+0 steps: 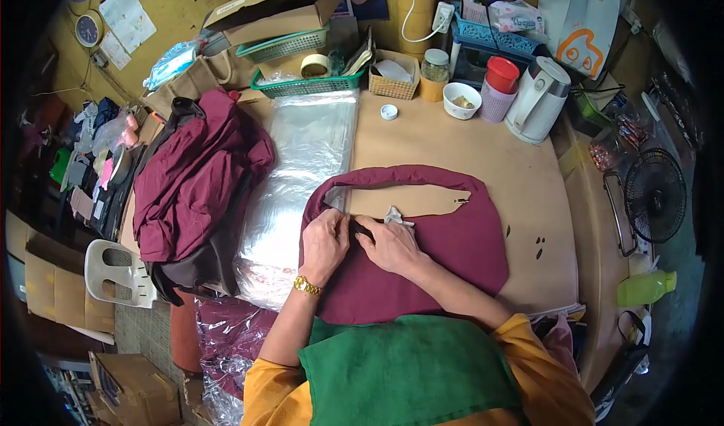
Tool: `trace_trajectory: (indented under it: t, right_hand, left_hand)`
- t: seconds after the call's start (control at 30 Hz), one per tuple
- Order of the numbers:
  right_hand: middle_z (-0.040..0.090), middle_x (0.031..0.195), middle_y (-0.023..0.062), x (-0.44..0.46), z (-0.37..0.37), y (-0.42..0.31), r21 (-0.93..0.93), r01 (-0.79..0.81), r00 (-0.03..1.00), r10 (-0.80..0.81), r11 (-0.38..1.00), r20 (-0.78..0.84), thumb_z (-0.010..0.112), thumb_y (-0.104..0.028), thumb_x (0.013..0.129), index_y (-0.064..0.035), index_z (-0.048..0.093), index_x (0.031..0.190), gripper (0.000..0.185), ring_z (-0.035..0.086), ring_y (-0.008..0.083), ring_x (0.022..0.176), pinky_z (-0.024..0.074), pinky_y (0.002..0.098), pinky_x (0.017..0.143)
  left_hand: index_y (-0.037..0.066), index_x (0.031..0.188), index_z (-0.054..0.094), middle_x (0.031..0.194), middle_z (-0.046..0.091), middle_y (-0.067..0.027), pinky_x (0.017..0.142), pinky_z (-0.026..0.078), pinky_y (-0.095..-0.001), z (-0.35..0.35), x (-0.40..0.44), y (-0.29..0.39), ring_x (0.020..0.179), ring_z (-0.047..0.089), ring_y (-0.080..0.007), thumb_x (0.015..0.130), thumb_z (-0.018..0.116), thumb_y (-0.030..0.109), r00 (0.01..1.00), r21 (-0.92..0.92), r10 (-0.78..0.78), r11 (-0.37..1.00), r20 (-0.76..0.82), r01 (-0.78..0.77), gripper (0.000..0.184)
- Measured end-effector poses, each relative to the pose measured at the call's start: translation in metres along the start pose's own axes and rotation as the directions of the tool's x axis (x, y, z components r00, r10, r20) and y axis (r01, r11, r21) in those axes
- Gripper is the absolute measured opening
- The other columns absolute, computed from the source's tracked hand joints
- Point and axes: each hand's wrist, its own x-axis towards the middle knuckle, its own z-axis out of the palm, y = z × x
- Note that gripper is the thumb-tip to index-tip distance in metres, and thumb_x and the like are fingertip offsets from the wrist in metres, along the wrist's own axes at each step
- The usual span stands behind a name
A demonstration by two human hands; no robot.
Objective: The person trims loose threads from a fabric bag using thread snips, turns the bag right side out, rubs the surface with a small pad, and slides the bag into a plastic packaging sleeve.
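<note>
A maroon fabric piece (452, 252) lies on the brown table, with a long opening near its far edge. My left hand (325, 242) is closed on the fabric at the left end of the opening, a gold watch on its wrist. Just right of it, my right hand (386, 243) has its thumb and fingers bent at the same edge; how firmly they grip is hard to see. A small whitish scrap (396, 216) sits by my right hand. At the opening's right end is a small dark metallic piece (461, 200).
Clear plastic sheets (302, 154) lie left of the fabric, beside a heap of maroon and dark garments (196, 177). Along the back stand a green basket (305, 87), a white bowl (461, 101), a lilac cup (498, 101) and a white kettle (538, 100).
</note>
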Motion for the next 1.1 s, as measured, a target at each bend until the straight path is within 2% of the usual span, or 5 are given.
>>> trace_trajectory:
  t: [0.47, 0.57, 0.73, 0.83, 1.1]
  right_hand:
    - [0.068, 0.093, 0.0230, 0.006, -0.019, -0.001, 0.205, 0.030, 0.989, 0.002, 0.978, -0.150, 0.057, -0.022, 0.091, -0.0068, 0.063, 0.119, 0.032, 0.066, 0.0418, 0.087, 0.0523, 0.0487, 0.078]
    - [0.068, 0.103, 0.0210, 0.030, -0.074, 0.037, 0.034, -0.010, 0.925, 0.022, 0.999, -0.380, 0.056, -0.024, 0.092, -0.0074, 0.061, 0.119, 0.032, 0.065, 0.0390, 0.093, 0.0517, 0.0479, 0.079]
    - [0.067, 0.104, 0.0197, 0.074, -0.103, 0.141, -0.205, -0.301, 0.906, 0.213, 0.931, -0.365, 0.058, -0.024, 0.091, -0.0066, 0.061, 0.114, 0.029, 0.064, 0.0376, 0.098, 0.0490, 0.0489, 0.085]
    - [0.066, 0.096, 0.0172, 0.074, -0.096, 0.127, -0.391, -0.249, 0.877, 0.034, 0.886, -0.480, 0.060, -0.020, 0.089, -0.0066, 0.063, 0.108, 0.024, 0.062, 0.0360, 0.094, 0.0476, 0.0471, 0.083]
    - [0.062, 0.105, 0.0067, 0.039, -0.018, 0.039, 0.000, 0.231, 0.967, -0.230, 0.973, -0.109, 0.071, -0.025, 0.082, -0.0116, 0.072, 0.093, 0.017, 0.055, 0.0275, 0.106, 0.0404, 0.0446, 0.090]
  left_hand:
    - [0.002, 0.068, 0.054, 0.060, 0.054, -0.0115, 0.054, 0.039, -0.0392, -0.050, 0.001, -0.012, 0.052, 0.053, -0.0240, 0.085, 0.069, 0.007, 0.938, 0.111, -0.033, 0.991, -0.344, 0.075, 0.023]
    - [0.014, 0.144, 0.041, 0.141, 0.045, -0.0191, 0.103, 0.032, -0.0571, -0.099, -0.001, -0.018, 0.132, 0.040, -0.0396, 0.073, 0.073, 0.003, 0.894, 0.688, -0.012, 0.635, -0.447, 0.352, 0.079]
    - [0.001, 0.100, 0.069, 0.091, 0.070, -0.0145, 0.075, 0.054, -0.0366, -0.073, -0.026, 0.016, 0.083, 0.069, -0.0295, 0.081, 0.070, 0.004, 0.951, -0.086, -0.276, 0.953, 0.141, 0.290, 0.020]
    - [0.002, 0.096, 0.068, 0.088, 0.065, -0.0160, 0.074, 0.053, -0.0404, -0.028, -0.040, 0.057, 0.084, 0.066, -0.0338, 0.083, 0.068, 0.002, 0.945, -0.090, 0.099, 0.993, 0.312, -0.074, 0.013]
    - [0.000, 0.128, 0.049, 0.128, 0.046, -0.0219, 0.087, 0.052, -0.0436, -0.003, -0.007, 0.021, 0.111, 0.055, -0.0408, 0.075, 0.070, -0.004, 0.996, 0.057, -0.057, 0.997, 0.073, 0.053, 0.057]
